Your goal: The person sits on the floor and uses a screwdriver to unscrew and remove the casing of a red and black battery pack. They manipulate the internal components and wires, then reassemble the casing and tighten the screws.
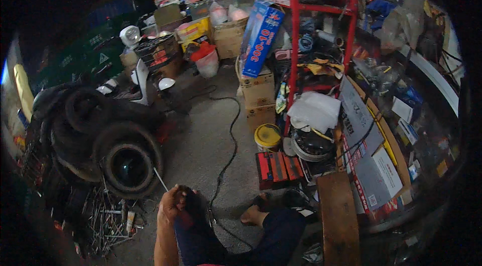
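Observation:
My left hand [173,203] is closed around a thin, pale metal rod [161,179] beside my left knee. The rod slants up and to the left, and its far end overlaps the edge of a black tyre [152,141]; whether it touches the rubber I cannot tell. This tyre leans against a heap of other dark tyres [75,138], its round opening facing me. Below it, a litter of metal hand tools [113,223] lies on the ground, nearest to my left forearm. My right hand does not show in the picture.
A black hose or cable [233,135] winds over the grey floor to my feet. A red-and-black battery-like box [279,168], a yellow-lidded bucket [267,137] and a wooden bench [339,221] stand right. Behind are a red metal rack [294,40] and stacked cartons [258,90].

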A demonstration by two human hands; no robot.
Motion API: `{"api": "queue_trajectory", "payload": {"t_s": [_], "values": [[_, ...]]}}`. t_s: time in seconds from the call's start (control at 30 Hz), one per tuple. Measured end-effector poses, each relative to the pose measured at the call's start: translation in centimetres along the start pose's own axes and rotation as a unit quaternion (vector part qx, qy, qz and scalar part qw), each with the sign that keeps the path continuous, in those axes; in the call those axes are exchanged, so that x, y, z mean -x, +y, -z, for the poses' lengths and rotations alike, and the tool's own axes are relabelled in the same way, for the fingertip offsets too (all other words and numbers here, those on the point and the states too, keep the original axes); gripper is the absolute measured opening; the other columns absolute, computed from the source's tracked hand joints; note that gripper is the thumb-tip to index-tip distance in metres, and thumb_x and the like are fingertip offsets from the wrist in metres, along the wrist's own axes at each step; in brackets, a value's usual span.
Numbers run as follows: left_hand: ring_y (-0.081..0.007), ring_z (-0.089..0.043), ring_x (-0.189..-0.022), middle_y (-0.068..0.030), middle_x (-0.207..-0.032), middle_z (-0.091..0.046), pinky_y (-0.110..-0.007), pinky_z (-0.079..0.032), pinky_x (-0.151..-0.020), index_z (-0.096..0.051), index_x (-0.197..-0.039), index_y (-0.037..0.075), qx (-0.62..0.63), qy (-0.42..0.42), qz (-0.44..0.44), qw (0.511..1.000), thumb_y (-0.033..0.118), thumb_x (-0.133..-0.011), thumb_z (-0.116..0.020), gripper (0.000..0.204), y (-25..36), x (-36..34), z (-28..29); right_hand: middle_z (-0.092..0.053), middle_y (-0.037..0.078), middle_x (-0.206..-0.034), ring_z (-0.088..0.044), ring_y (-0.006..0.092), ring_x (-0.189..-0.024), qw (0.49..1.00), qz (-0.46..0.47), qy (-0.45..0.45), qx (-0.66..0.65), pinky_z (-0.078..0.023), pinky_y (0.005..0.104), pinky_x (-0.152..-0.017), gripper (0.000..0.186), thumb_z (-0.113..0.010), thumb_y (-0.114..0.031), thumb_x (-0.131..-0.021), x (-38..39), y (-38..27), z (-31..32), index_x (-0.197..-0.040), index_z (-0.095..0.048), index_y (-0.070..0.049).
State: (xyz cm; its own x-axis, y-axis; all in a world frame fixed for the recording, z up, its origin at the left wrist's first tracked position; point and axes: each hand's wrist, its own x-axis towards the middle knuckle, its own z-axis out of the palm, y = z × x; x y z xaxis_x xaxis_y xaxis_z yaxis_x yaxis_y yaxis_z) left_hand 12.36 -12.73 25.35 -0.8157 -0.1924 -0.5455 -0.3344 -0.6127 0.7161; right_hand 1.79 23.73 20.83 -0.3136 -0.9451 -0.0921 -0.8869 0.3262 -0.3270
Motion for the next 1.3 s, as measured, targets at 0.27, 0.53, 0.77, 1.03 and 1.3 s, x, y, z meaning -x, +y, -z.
{"api": "queue_trajectory", "payload": {"t_s": [0.27, 0.53, 0.77, 1.03, 1.3], "values": [[-0.0160, -0.051, -0.050, -0.0103, -0.077, -0.061, -0.023, -0.031, -0.036, -0.056, -0.095, 0.007, 0.018, -0.013, -0.038, 0.999, 0.031, -0.095, -0.056, 0.024, -0.6, -0.7, -1.5, -0.061, 0.009, -0.085, -0.061, 0.0251, -0.071, 0.980, 0.079, -0.170, 0.069, -0.045, 0.0426, -0.060, 0.015, -0.054, -0.026, -0.087, -8.7, 6.0, -19.6, -0.087, -0.058, -0.011], [-0.0161, -0.050, -0.048, -0.0111, -0.073, -0.060, -0.025, -0.032, -0.035, -0.054, -0.088, 0.005, -0.086, 0.045, -0.100, 0.990, 0.030, -0.092, -0.059, 0.026, -1.5, 0.5, -2.3, -0.060, 0.008, -0.084, -0.059, 0.0233, -0.072, 0.979, 0.110, -0.150, 0.079, -0.043, 0.0423, -0.063, 0.019, -0.056, -0.030, -0.086, -9.9, 7.1, -25.8, -0.082, -0.060, -0.012], [-0.0145, -0.048, -0.045, -0.0074, -0.066, -0.058, -0.024, -0.032, -0.035, -0.059, -0.085, 0.006, -0.109, 0.042, -0.109, 0.987, 0.041, -0.089, -0.061, 0.035, -1.2, 0.1, -1.9, -0.060, 0.007, -0.086, -0.059, 0.0224, -0.076, 0.988, 0.045, -0.122, 0.082, -0.043, 0.0422, -0.065, 0.020, -0.056, -0.031, -0.086, -8.3, 7.6, -25.9, -0.082, -0.062, -0.012], [-0.0122, -0.045, -0.042, -0.0053, -0.062, -0.055, -0.022, -0.031, -0.035, -0.060, -0.086, 0.005, -0.075, 0.058, -0.070, 0.993, 0.036, -0.091, -0.060, 0.032, -0.5, 2.0, -1.9, -0.062, 0.005, -0.093, -0.061, 0.0226, -0.083, 0.981, -0.080, -0.164, 0.071, -0.045, 0.0424, -0.068, 0.018, -0.054, -0.028, -0.087, -5.3, 3.2, -18.5, -0.089, -0.064, -0.014], [-0.0077, -0.044, -0.052, 0.0001, -0.070, -0.055, -0.020, -0.027, -0.039, -0.059, -0.096, 0.008, -0.045, 0.021, -0.024, 0.998, 0.034, -0.092, -0.061, 0.026, 2.4, 0.1, -1.1, -0.064, 0.003, -0.101, -0.062, 0.0229, -0.090, 0.962, -0.154, -0.214, 0.074, -0.047, 0.0426, -0.070, 0.019, -0.052, -0.024, -0.088, -7.5, 2.9, -19.1, -0.097, -0.066, -0.015]]}}
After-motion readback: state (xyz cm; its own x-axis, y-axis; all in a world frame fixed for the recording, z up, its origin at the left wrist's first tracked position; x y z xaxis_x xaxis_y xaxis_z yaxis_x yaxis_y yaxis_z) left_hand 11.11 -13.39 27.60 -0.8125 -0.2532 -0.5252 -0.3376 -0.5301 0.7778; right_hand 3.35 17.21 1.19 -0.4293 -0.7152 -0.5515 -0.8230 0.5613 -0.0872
